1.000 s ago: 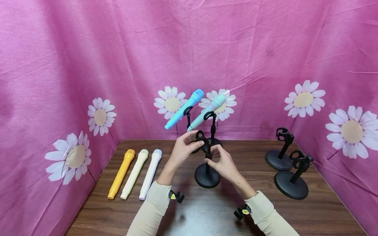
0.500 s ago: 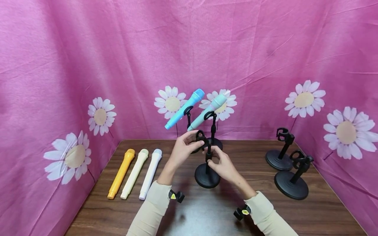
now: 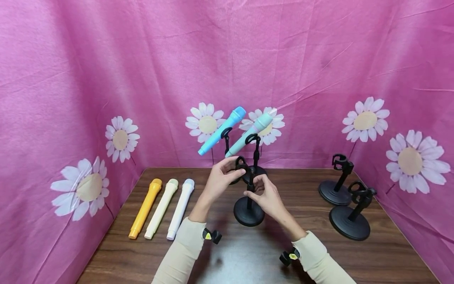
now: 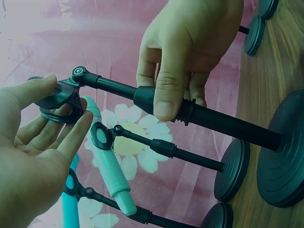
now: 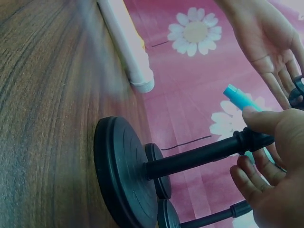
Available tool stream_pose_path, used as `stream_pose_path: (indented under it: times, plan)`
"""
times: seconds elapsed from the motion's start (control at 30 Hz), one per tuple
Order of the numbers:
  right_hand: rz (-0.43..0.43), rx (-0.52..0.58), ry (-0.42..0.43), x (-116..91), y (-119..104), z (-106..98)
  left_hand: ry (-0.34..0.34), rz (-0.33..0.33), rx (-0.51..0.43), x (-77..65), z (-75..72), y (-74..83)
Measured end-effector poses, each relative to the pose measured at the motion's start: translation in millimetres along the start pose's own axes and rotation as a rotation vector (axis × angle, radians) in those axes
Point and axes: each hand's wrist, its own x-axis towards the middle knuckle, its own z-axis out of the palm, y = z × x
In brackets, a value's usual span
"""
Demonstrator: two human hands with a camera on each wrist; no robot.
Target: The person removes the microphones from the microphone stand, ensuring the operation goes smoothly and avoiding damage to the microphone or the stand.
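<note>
A black desktop microphone stand (image 3: 249, 212) stands upright on its round base at the middle of the table. My left hand (image 3: 219, 182) pinches its clip (image 4: 59, 97) between thumb and fingers; the clip has no microphone in it. Lower down, my right hand (image 3: 268, 196) grips the collar (image 4: 148, 99) on the pole, thumb on the near side. Just behind, two more stands hold a blue microphone (image 3: 222, 131) and a mint green microphone (image 3: 249, 135), both tilted up to the right. Their bases are partly hidden by my hands.
On the left of the wooden table (image 3: 227, 260) lie a yellow microphone (image 3: 145, 209), a cream microphone (image 3: 161, 209) and a white microphone (image 3: 181, 209). Two shorter stands with bare clips, one farther back (image 3: 335, 192) and one nearer (image 3: 349, 222), are at the right. Pink flowered cloth surrounds the table.
The right hand's thumb and fingers shift slightly around the pole's collar. My left hand keeps its pinch on the clip, and the stand stays in place.
</note>
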Motion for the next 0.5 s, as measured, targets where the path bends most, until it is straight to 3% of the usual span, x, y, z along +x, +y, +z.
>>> stream_pose_path:
  times: [0.2,0.5]
  plan:
    - [-0.089,-0.008,-0.025,-0.4,-0.4,-0.8,0.008,-0.004,0.002,-0.7,0.5,0.1]
    - [-0.081,0.211,-0.127,1.9,-3.3,-4.7,0.000,-0.014,-0.019,-1.4,1.9,1.2]
